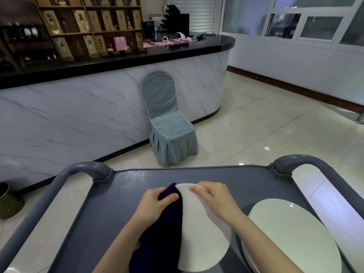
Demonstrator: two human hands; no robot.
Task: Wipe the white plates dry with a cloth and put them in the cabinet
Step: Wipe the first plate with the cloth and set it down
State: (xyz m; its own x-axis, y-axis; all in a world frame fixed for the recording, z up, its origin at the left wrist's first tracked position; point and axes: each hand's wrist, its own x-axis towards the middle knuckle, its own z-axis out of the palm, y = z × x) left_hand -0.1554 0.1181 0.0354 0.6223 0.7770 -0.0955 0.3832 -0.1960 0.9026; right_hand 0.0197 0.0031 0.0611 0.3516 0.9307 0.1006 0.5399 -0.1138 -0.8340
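A white plate (204, 237) is held above the grey cart top (110, 213), its face turned toward me. My right hand (215, 196) grips the plate's far rim with curled fingers. A dark purple cloth (167, 233) covers the plate's left side, and my left hand (155, 201) holds that cloth against the rim, thumb on top. To the right, a stack of white plates (291, 237) lies on the cart. No cabinet for the plates is recognisable in view.
The cart has raised grey handles at its far left (82, 170) and far right (303, 160) corners. Beyond it a blue covered chair (167, 123) stands against a marble-fronted bar counter (78, 107). A woven basket (7, 201) sits on the tiled floor at left.
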